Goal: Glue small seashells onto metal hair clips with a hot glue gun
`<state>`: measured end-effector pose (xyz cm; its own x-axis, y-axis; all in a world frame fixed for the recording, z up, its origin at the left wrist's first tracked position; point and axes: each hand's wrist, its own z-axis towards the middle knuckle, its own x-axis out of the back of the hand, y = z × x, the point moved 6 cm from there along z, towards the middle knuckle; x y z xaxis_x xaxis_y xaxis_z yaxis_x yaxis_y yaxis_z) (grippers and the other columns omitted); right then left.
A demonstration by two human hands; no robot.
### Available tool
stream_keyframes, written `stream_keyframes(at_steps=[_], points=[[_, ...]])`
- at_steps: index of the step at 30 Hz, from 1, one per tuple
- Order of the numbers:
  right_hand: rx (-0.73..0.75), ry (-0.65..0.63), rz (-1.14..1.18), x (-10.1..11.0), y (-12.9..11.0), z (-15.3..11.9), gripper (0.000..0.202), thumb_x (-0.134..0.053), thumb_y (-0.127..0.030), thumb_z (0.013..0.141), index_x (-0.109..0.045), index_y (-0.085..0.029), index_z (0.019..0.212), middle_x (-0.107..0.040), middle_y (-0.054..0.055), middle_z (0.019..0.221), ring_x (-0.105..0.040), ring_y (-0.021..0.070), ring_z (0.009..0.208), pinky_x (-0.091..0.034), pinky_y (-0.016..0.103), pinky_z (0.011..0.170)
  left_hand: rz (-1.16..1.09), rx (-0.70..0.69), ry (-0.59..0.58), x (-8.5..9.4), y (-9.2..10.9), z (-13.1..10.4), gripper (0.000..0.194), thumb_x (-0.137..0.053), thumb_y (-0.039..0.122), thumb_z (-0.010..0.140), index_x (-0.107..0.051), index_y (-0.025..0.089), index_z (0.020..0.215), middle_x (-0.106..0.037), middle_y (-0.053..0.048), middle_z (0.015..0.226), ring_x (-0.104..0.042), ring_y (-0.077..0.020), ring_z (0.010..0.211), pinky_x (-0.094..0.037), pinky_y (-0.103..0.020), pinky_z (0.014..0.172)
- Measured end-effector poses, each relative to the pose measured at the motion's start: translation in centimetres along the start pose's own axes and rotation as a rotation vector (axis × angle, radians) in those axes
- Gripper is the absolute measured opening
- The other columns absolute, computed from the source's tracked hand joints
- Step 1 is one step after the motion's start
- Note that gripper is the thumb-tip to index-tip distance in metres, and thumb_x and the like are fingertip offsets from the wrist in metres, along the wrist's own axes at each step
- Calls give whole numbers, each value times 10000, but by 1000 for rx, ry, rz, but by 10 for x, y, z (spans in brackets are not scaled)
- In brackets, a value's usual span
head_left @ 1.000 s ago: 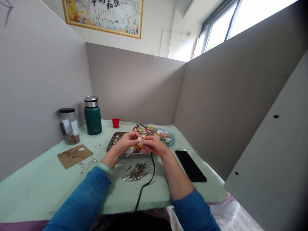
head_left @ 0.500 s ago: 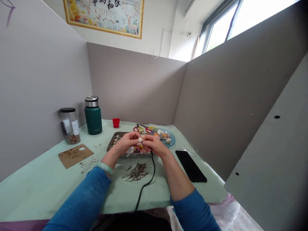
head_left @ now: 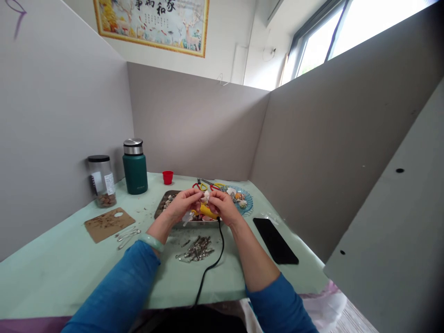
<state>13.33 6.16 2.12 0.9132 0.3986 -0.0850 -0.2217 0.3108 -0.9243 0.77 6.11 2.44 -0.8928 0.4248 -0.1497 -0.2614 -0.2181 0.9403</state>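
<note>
Over the metal tray (head_left: pixel 160 207), my left hand (head_left: pixel 186 204) and my right hand (head_left: pixel 224 208) face each other, a small gap between their fingertips. Both are closed in a pinch; whatever they pinch is too small to make out. Whitish shell-like pieces (head_left: pixel 206 196) show in the gap, but I cannot tell whether a hand touches them. Below the fingers lies a yellow tool like a glue gun (head_left: pixel 207 212), partly covered by my right hand, its black cord (head_left: pixel 222 245) running to the table's front edge. Small shells fill the tray.
Metal clips (head_left: pixel 198 249) lie in a pile before the tray. Around it are a blue plate (head_left: pixel 250 203) of shells, pliers (head_left: pixel 201 186), a red cup (head_left: pixel 168 177), a green flask (head_left: pixel 135 171), a jar (head_left: pixel 104 185), cardboard (head_left: pixel 109 225), large pins (head_left: pixel 127 236) and a black phone-like slab (head_left: pixel 275 240).
My hands have drawn slightly apart; half a second ago their fingertips met around a small white piece. More of the yellow tool now shows beneath them.
</note>
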Motion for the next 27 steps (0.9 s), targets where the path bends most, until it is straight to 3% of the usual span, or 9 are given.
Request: stream_keyframes(at_steps=[5, 9, 16, 27], points=[[62, 104, -33, 5, -2, 3, 212, -621, -354, 706, -498, -184, 678, -422, -81, 462, -329, 52, 401, -247, 189, 414, 2, 6, 16, -1, 0, 0, 355, -673, 408, 743, -606, 131, 954, -594, -3, 662, -543, -90, 513, -455, -220, 532], [58, 84, -115, 2, -2, 3, 211, -618, -357, 704, -502, -183, 674, -423, -81, 454, -333, 57, 398, -254, 196, 417, 22, 25, 15, -2, 0, -2, 398, -703, 378, 721, -597, 131, 1014, -590, -5, 680, -558, -96, 557, -469, -223, 559], [56, 53, -142, -2, -4, 2, 223, -614, -370, 703, -495, -185, 671, -431, -79, 461, -339, 61, 408, -264, 201, 430, -26, 63, 22, -3, -4, 0, 307, -664, 419, 751, -595, 136, 850, -564, -5, 642, -557, -102, 568, -461, -213, 542], [52, 47, -181, -1, -1, 2, 177, -587, -338, 703, -493, -189, 685, -433, -83, 466, -344, 62, 408, -278, 200, 434, -48, 45, 34, 0, -4, 1, 283, -692, 396, 725, -605, 136, 795, -560, 1, 615, -539, -95, 548, -466, -213, 554]])
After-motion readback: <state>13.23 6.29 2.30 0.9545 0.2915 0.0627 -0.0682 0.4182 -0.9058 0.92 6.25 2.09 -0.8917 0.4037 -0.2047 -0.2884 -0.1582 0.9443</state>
